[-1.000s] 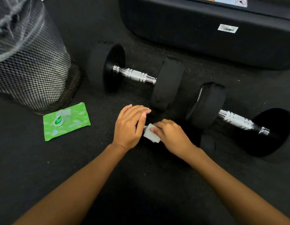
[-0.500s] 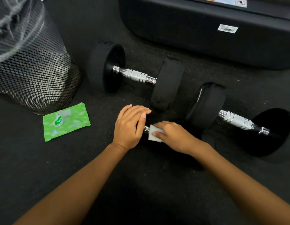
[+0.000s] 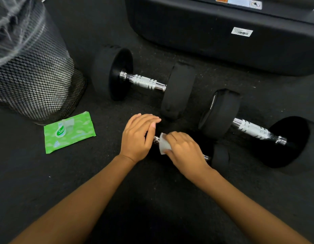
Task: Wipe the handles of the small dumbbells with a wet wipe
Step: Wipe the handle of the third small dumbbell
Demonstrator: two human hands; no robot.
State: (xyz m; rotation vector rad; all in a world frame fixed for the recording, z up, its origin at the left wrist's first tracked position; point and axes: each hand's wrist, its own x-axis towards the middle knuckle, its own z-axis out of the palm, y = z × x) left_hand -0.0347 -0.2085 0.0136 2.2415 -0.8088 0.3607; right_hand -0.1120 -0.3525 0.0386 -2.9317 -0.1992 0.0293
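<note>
A small black dumbbell [image 3: 220,154] lies on the floor in front of me, most of its chrome handle hidden under my hands. My right hand [image 3: 185,152] grips a white wet wipe [image 3: 163,144] wrapped round that handle. My left hand [image 3: 138,135] rests with straight fingers on the dumbbell's left weight, which it hides. Two larger dumbbells lie beyond: one [image 3: 144,81] at the middle with its chrome handle bare, another [image 3: 251,129] to the right.
A green wet-wipe pack [image 3: 69,132] lies on the black rubber floor at the left. Behind it stands a black mesh bin [image 3: 29,71] lined with a plastic bag. A big black machine base [image 3: 223,32] fills the back right.
My right hand slid the wipe along the small dumbbell's handle, first right, then back toward the left end. My left hand stayed where it was.
</note>
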